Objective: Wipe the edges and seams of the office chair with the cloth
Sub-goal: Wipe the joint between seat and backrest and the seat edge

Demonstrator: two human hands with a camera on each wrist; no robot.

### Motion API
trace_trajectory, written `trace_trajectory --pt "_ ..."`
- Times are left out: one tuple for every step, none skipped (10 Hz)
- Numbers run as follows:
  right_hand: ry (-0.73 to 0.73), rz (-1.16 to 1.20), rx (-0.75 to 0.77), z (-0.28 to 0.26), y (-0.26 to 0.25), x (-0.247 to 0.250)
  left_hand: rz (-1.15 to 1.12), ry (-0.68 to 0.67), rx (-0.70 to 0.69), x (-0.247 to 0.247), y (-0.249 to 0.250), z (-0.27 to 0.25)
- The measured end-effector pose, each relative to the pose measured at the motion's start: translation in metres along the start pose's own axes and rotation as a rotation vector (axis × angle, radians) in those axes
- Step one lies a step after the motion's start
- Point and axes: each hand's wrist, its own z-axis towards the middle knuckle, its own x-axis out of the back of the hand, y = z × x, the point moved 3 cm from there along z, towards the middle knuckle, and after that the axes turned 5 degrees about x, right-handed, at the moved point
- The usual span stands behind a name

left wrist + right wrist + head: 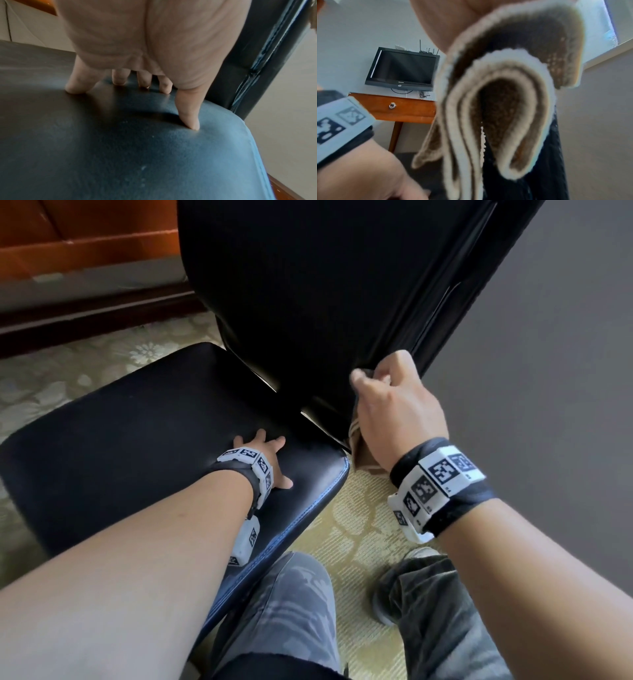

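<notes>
A black leather office chair has its seat (144, 433) at centre left and its backrest (325, 285) rising behind. My left hand (270, 455) presses on the seat's rear right corner, fingers spread, fingertips (192, 121) denting the leather (120, 155). My right hand (394, 402) grips a folded brown and cream cloth (359, 440) against the lower right edge of the backrest, by its stitched seam (264, 56). In the right wrist view the cloth (505, 108) hangs in folds under the palm and hides the fingers.
A patterned carpet (352, 529) lies under the chair; my legs in grey trousers (291, 611) stand at the seat's near edge. A grey wall (548, 354) is at right. A wooden desk (393, 106) carrying a monitor (402, 69) stands behind.
</notes>
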Motion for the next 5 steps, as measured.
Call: trace_trajectory --pt "0.150 0.019 -0.028 0.010 0.004 0.017 -0.026 -0.032 0.005 -0.001 -0.001 0.002" --pt "0.242 0.045 -0.014 0.017 0.006 0.029 -0.062 -0.004 0.013 -0.004 0.000 0.001" --pt "0.070 0.030 -0.037 0.002 0.005 0.006 -0.035 0.033 0.012 -0.009 0.001 0.007" --pt "-0.151 0.072 -0.136 -0.012 0.007 -0.020 -0.022 0.051 0.016 -0.012 0.001 0.010" --pt "-0.022 0.203 -0.190 -0.013 0.019 -0.024 -0.031 0.055 0.029 -0.014 0.002 0.014"
